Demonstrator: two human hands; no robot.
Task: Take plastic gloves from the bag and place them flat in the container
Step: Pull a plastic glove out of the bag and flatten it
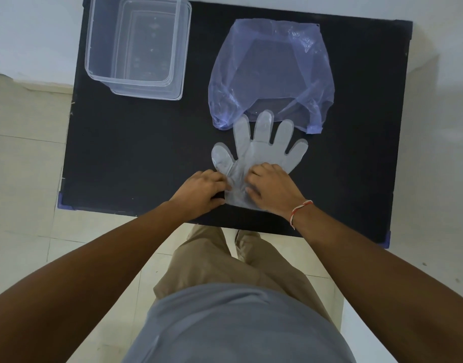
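Grey shirt and khaki trousers fill the bottom of the view, with both bare forearms reaching out over a black tabletop. Left hand sits at the cuff end of a clear plastic glove, fingers curled onto its left edge, though I honestly can't tell if it's pinching the film or just pressing on it. Right hand lies on the cuff too, fingers bent down against the plastic, and it covers most of that end, so the cuff's shape is hard to make out. A red and white thread circles the right wrist.

Glove is spread flat near the table's front edge, its fingertips pointing away and just overlapping the mouth of a bluish see-through bag. Whether more gloves are inside is tough to say, it's all hazy film. Clear plastic container stands at the far left corner, well apart from the glove, its top edge cut off by the frame. Pale floor tiles surround the table.
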